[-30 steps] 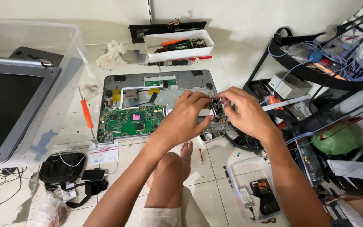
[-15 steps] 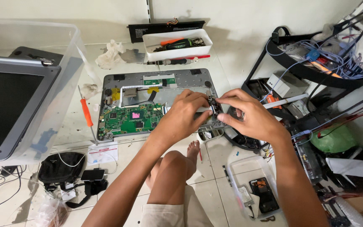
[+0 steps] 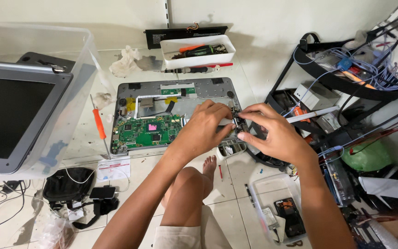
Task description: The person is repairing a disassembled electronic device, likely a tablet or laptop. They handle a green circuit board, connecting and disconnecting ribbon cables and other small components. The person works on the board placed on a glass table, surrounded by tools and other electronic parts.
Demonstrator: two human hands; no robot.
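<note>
An opened grey laptop base lies on the tiled floor, with its green circuit board bare at the left. My left hand rests palm down on the base's right half, fingers bent toward a small dark part at the right edge. My right hand comes in from the right and pinches that same part between thumb and fingers. Both hands meet on it. What exactly the part is stays hidden by the fingers.
An orange-handled screwdriver lies left of the base. Behind it stands a white tray of tools; a clear bin with a laptop screen sits at left. A black rack of cables stands at right, a clear box of parts in front.
Both hands have stayed on the small part at the base's right edge, shifting slightly. The view has tilted a little.
</note>
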